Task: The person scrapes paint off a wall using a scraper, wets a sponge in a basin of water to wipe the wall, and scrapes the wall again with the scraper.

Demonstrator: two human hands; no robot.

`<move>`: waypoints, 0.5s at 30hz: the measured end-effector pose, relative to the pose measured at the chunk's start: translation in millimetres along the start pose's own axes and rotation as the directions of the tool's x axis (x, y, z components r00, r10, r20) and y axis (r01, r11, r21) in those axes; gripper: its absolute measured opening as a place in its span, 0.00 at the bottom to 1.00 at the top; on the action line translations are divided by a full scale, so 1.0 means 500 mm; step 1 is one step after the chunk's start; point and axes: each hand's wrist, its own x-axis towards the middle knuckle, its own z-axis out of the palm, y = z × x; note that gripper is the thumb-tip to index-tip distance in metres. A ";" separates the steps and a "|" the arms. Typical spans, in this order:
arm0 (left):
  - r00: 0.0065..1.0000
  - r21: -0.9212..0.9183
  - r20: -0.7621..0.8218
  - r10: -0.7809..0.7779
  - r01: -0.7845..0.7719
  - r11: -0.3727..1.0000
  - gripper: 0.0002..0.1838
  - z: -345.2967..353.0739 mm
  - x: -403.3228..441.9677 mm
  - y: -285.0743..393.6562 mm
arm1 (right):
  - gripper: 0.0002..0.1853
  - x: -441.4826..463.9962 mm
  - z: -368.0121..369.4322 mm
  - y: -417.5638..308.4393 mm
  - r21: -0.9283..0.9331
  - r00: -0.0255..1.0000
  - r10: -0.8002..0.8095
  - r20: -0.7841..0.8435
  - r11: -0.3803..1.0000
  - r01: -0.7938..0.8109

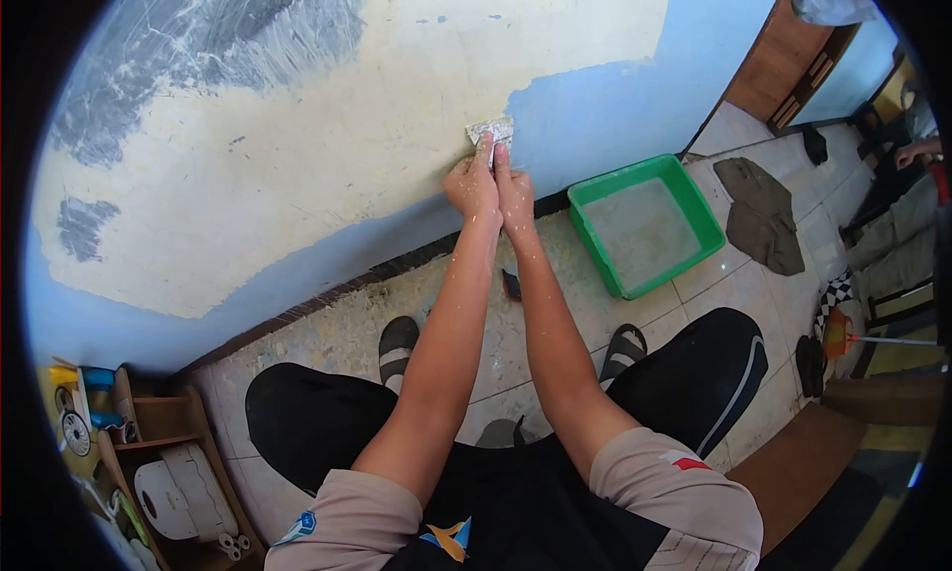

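Both of my hands meet in front of the wall, closed round a flat scraper whose pale, paint-smeared blade lies against the surface. My left hand grips it from the left, a finger stretched along the blade. Close beside it, my right hand holds the same tool, and its handle is mostly hidden by the fingers. White flecks dot both hands and forearms. Around the blade the wall shows a cream layer, with blue paint to the right and below and a grey patch at the upper left.
A green basin of cloudy water stands on the tiles at right. Beyond it lies a brown cloth. A wooden shelf is at lower left. Another person's hand shows at the far right. Paint scraps litter the floor along the wall.
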 end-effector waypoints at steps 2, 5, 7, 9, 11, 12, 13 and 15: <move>1.000 0.025 -0.021 0.003 -0.003 1.000 0.18 -0.006 0.003 -0.014 | 0.44 -0.004 0.010 0.019 -0.044 0.999 0.015 -0.039 0.999 -0.017; 0.997 0.060 -0.070 -0.030 0.034 0.998 0.18 -0.041 -0.006 -0.044 | 0.44 -0.017 0.021 0.069 -0.048 0.999 0.036 -0.025 0.998 -0.038; 0.992 0.043 -0.109 -0.064 0.069 0.997 0.21 -0.067 -0.001 -0.069 | 0.44 -0.031 0.029 0.094 -0.075 0.998 0.050 -0.025 0.996 -0.052; 0.992 0.080 -0.107 -0.073 0.082 0.993 0.22 -0.090 0.007 -0.091 | 0.44 -0.037 0.037 0.114 -0.104 0.998 0.065 -0.018 0.992 -0.066; 0.990 0.113 -0.110 -0.082 0.095 0.989 0.22 -0.102 0.017 -0.105 | 0.44 -0.037 0.044 0.131 -0.091 0.997 0.080 -0.019 0.993 -0.082; 0.992 0.101 -0.084 -0.094 0.102 0.990 0.23 -0.104 0.021 -0.109 | 0.44 -0.036 0.046 0.134 -0.090 0.997 0.082 -0.017 0.992 -0.083; 0.993 0.089 -0.057 -0.107 0.112 0.990 0.23 -0.105 0.024 -0.114 | 0.44 -0.035 0.046 0.138 -0.077 0.996 0.082 -0.025 0.993 -0.084; 0.992 0.107 -0.047 -0.113 0.118 0.987 0.22 -0.107 0.024 -0.117 | 0.44 -0.032 0.045 0.140 -0.064 0.996 0.082 -0.035 0.994 -0.084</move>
